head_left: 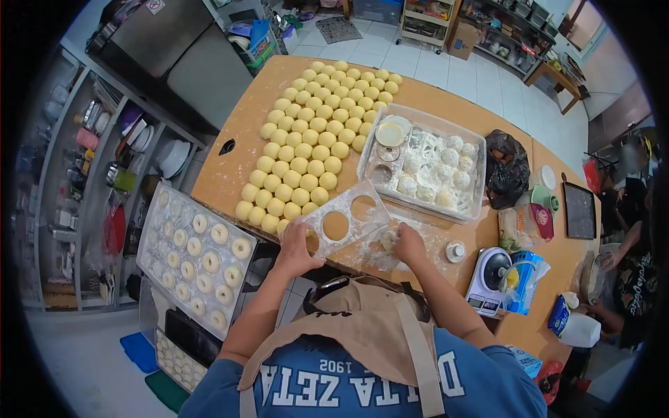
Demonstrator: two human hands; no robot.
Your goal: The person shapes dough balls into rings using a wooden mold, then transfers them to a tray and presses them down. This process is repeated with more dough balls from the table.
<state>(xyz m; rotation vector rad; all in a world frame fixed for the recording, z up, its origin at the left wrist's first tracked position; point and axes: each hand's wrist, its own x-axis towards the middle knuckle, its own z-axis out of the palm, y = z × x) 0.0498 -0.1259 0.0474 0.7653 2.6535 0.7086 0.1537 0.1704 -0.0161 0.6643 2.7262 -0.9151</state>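
My left hand (pixel 298 249) is closed on the near left end of a flat translucent sheet with round holes (pixel 323 223), held tilted at the table's front edge. My right hand (pixel 408 245) is closed around a small floured dough piece (pixel 388 241), low over the flour-dusted tabletop; the fingers partly hide it. Beyond the sheet, many yellow dough balls (pixel 307 150) lie in close rows. A clear plastic tub (pixel 479 202) behind my right hand has floured dough balls, loose flour and round cutters (pixel 381 174) in it.
A tray of ring-shaped dough (pixel 145 245) stands at the left, below table height. To the right are a small white container (pixel 455 251), a kitchen scale (pixel 486 301), a black plastic bag (pixel 506 167) and a dark baking tray (pixel 580 211). Another person (pixel 637 268) works at the far right.
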